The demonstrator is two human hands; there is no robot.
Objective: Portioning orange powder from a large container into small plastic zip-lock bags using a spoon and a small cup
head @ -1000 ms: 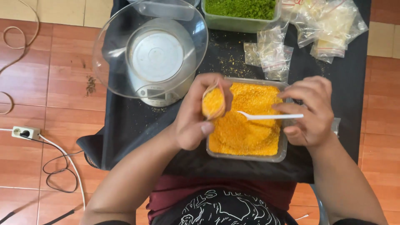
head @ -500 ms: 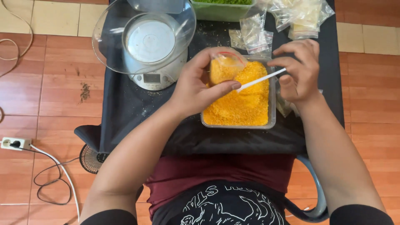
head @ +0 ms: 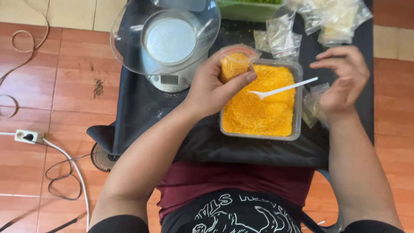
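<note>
A kitchen scale stands at the far left of the bench, which is draped in a black cloth. A clear plastic bowl sits on the scale, and the round white weighing plate shows through it. At the far edge lies a green tray, cut off by the frame. To its right is a heap of clear bags, some with pale contents, and a few flat empty ones lie nearer. The floor is reddish-brown tile. On it, left of the bench, rests a white power strip with a white cable and a thin black cord. A small round fan peeps from under the cloth.
</note>
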